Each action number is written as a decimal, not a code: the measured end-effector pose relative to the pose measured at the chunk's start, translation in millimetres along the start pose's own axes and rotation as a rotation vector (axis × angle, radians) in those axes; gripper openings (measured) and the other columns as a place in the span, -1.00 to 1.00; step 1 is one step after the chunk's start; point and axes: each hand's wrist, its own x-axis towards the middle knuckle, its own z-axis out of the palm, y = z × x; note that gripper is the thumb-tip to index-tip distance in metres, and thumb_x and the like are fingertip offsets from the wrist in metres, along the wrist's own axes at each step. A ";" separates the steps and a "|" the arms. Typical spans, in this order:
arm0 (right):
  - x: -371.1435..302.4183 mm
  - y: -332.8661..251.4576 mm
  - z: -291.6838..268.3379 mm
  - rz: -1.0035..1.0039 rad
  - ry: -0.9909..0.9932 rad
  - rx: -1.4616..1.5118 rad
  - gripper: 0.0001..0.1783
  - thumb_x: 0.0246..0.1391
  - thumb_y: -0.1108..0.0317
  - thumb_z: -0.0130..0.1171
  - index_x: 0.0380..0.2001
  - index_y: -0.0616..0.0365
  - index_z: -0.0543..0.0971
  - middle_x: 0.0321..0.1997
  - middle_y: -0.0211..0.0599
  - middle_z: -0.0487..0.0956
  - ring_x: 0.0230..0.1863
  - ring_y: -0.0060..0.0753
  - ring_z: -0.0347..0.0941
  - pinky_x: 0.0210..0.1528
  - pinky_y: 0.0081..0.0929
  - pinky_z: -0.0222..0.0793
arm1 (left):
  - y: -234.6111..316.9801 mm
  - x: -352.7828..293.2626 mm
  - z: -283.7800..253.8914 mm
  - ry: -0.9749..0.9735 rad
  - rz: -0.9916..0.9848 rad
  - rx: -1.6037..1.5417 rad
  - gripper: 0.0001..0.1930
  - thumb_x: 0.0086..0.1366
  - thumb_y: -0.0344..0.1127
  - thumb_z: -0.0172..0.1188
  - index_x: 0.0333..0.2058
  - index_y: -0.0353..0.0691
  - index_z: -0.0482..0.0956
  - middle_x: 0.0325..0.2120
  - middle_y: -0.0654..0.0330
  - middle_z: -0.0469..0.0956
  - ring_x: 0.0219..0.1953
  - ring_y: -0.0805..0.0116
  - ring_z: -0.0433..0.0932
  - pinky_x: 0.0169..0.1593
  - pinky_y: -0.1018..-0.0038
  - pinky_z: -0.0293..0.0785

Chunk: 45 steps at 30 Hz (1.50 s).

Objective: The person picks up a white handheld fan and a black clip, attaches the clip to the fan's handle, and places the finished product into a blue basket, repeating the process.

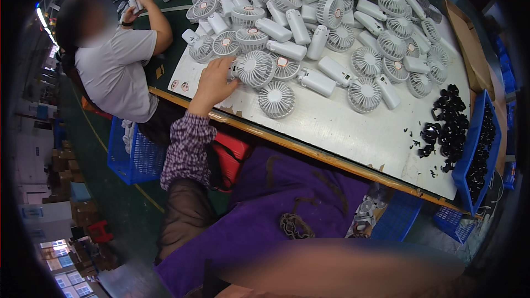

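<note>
My left hand [214, 84], in a purple checked sleeve, reaches over the near edge of the table [326, 127]. Its fingers and thumb close around the handle end of a white handheld fan [255, 69], whose round grille points up. Most of that handle is hidden by the hand. Close by on the tabletop, another white fan [276, 99] lies with its grille up. Behind these spreads a large heap of white handheld fans [298, 16], heads and handles pointing in many directions. My right hand is not in view.
On the right lie loose black plastic parts [450, 121] beside a blue tray [461, 179] of small black pieces. A cardboard box [466, 38] borders the heap. At the left sits a co-worker [116, 60] holding fans, near a blue basket [124, 154]. Purple cloth [276, 204] covers my lap.
</note>
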 end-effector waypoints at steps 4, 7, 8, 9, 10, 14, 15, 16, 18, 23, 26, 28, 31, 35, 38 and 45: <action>-47.1 -52.3 116.0 0.043 -0.249 -0.924 -0.30 0.09 0.21 0.13 0.27 0.16 0.18 0.27 -0.08 0.27 0.24 -0.14 0.24 0.08 -0.24 0.40 | 28.5 32.9 -11.7 -0.183 0.079 0.193 -0.45 -0.08 -0.28 0.29 -0.04 -0.20 0.41 -0.16 0.04 0.49 0.00 0.03 0.40 0.03 0.21 0.32; -27.0 -89.5 100.0 0.395 0.195 0.706 -0.50 0.20 0.24 -0.05 0.17 0.23 0.32 0.18 -0.17 0.38 0.05 -0.23 0.37 0.01 -0.32 0.32 | 9.3 12.5 -24.3 -0.095 0.044 -0.032 -0.48 -0.11 -0.26 0.33 -0.13 -0.24 0.41 -0.29 -0.03 0.49 -0.18 -0.06 0.48 -0.15 0.23 0.41; -37.9 -103.6 99.0 0.305 0.107 0.675 -0.53 0.21 0.24 -0.05 0.12 0.25 0.35 0.14 -0.17 0.41 0.00 -0.24 0.37 0.03 -0.32 0.30 | 14.5 7.5 -29.3 -0.055 0.053 -0.037 -0.49 -0.11 -0.25 0.35 -0.16 -0.27 0.40 -0.31 -0.06 0.49 -0.24 -0.10 0.50 -0.19 0.24 0.43; -48.0 -131.0 100.3 0.217 0.011 0.621 -0.57 0.21 0.25 -0.05 0.08 0.26 0.38 0.09 -0.17 0.43 -0.04 -0.26 0.38 0.06 -0.32 0.28 | 12.2 -8.0 -34.8 0.014 -0.002 -0.051 -0.47 -0.10 -0.26 0.37 -0.15 -0.31 0.39 -0.32 -0.09 0.52 -0.24 -0.10 0.52 -0.18 0.25 0.44; -94.6 -168.5 109.4 0.099 -0.011 0.705 -0.59 0.18 0.24 0.02 0.00 0.29 0.41 0.00 -0.15 0.46 -0.10 -0.29 0.37 0.01 -0.34 0.27 | 39.1 -7.8 -41.6 0.003 -0.065 -0.157 -0.44 -0.09 -0.28 0.39 -0.10 -0.33 0.39 -0.27 -0.09 0.54 -0.20 -0.04 0.54 -0.14 0.29 0.45; -219.0 -337.0 173.7 -0.334 -0.271 0.535 -0.82 0.15 0.35 0.06 -0.29 0.24 0.54 -0.46 -0.37 0.51 -0.48 -0.62 0.41 -0.46 -0.68 0.28 | 127.1 -46.0 -32.0 0.003 -0.021 -0.568 -0.42 -0.07 -0.33 0.39 -0.04 -0.36 0.40 -0.24 0.01 0.60 -0.19 0.22 0.61 -0.14 0.40 0.49; -242.5 -361.9 190.0 -0.449 -0.392 0.471 -0.77 0.18 0.31 0.03 -0.25 0.26 0.53 -0.44 -0.32 0.53 -0.48 -0.56 0.42 -0.44 -0.64 0.34 | 151.5 -51.3 -19.4 -0.107 0.113 -0.474 -0.42 -0.07 -0.29 0.41 -0.06 -0.35 0.42 -0.26 0.01 0.60 -0.22 0.16 0.62 -0.17 0.36 0.51; -260.3 -379.6 210.2 -0.631 -0.546 0.472 -0.69 0.21 0.28 0.00 -0.11 0.30 0.48 -0.34 -0.21 0.56 -0.39 -0.47 0.48 -0.31 -0.56 0.42 | 164.7 -56.4 13.0 -0.174 0.278 -0.584 -0.40 -0.10 -0.24 0.43 -0.08 -0.33 0.42 -0.34 -0.02 0.59 -0.30 0.04 0.61 -0.27 0.30 0.51; -299.4 -422.9 247.7 -0.870 -0.697 0.365 -0.25 0.13 -0.03 0.11 0.20 0.30 0.22 0.05 0.00 0.44 -0.04 -0.28 0.46 -0.01 -0.42 0.39 | 221.3 -56.5 46.9 -0.307 0.406 -0.558 -0.48 -0.14 -0.19 0.44 -0.22 -0.27 0.42 -0.50 -0.02 0.52 -0.43 -0.04 0.55 -0.40 0.20 0.45; -323.1 -455.7 274.7 -1.215 -0.405 0.054 -0.63 -0.06 0.46 0.24 -0.11 0.28 0.52 -0.23 -0.21 0.51 -0.21 -0.41 0.46 -0.16 -0.53 0.35 | 281.7 -59.2 74.7 -0.429 0.271 -0.781 -0.51 -0.03 -0.16 0.41 -0.22 -0.31 0.41 -0.44 0.01 0.58 -0.40 0.13 0.60 -0.35 0.36 0.49; -321.7 -447.7 279.4 -1.183 -0.418 0.054 -0.66 -0.05 0.46 0.25 -0.14 0.27 0.53 -0.27 -0.21 0.53 -0.24 -0.41 0.48 -0.19 -0.53 0.36 | 268.9 -69.0 80.9 -0.617 0.060 -1.153 -0.59 0.07 -0.16 0.36 -0.24 -0.37 0.52 -0.39 0.11 0.62 -0.35 0.44 0.57 -0.27 0.51 0.46; -316.4 -443.9 282.9 -1.144 -0.417 0.049 -0.68 -0.04 0.46 0.24 -0.15 0.26 0.54 -0.27 -0.22 0.53 -0.23 -0.43 0.48 -0.19 -0.55 0.36 | 265.1 -77.7 86.9 -0.569 0.044 -1.103 -0.61 0.07 -0.16 0.35 -0.28 -0.38 0.54 -0.46 0.14 0.62 -0.40 0.47 0.56 -0.31 0.52 0.46; -301.3 -436.0 291.6 -1.076 -0.526 0.055 -0.70 0.03 0.45 0.17 -0.12 0.26 0.53 -0.20 -0.26 0.55 -0.18 -0.46 0.48 -0.13 -0.56 0.37 | 256.0 -83.2 86.5 -0.509 0.032 -1.023 -0.65 0.08 -0.17 0.34 -0.34 -0.39 0.56 -0.57 0.20 0.59 -0.50 0.53 0.52 -0.39 0.55 0.43; -277.9 -432.8 276.6 -0.830 -0.636 0.281 -0.67 0.06 0.49 0.09 -0.05 0.29 0.49 -0.08 -0.30 0.52 -0.02 -0.42 0.43 0.07 -0.47 0.31 | 257.8 -70.6 80.2 -0.592 -0.126 -1.156 -0.73 0.15 -0.25 0.28 -0.38 -0.40 0.55 -0.66 0.19 0.54 -0.61 0.52 0.50 -0.52 0.57 0.41; -239.1 -443.2 233.5 -1.192 -0.065 0.078 -0.74 0.00 0.55 0.07 -0.19 0.24 0.56 -0.07 -0.23 0.53 0.04 -0.32 0.40 0.14 -0.43 0.25 | 237.4 -61.8 82.2 -0.727 -0.360 -1.375 -0.75 0.28 -0.25 0.11 -0.34 -0.39 0.47 -0.62 0.14 0.52 -0.61 0.41 0.53 -0.52 0.53 0.51; -138.1 -461.5 191.8 -1.542 0.268 -0.561 -0.80 -0.06 0.56 0.11 -0.32 0.10 0.60 -0.11 -0.26 0.50 -0.07 -0.16 0.37 -0.06 -0.37 0.31 | 229.5 -56.2 80.5 -0.691 -0.357 -1.534 -0.71 0.28 -0.20 0.11 -0.27 -0.39 0.44 -0.51 0.11 0.52 -0.54 0.41 0.55 -0.48 0.51 0.55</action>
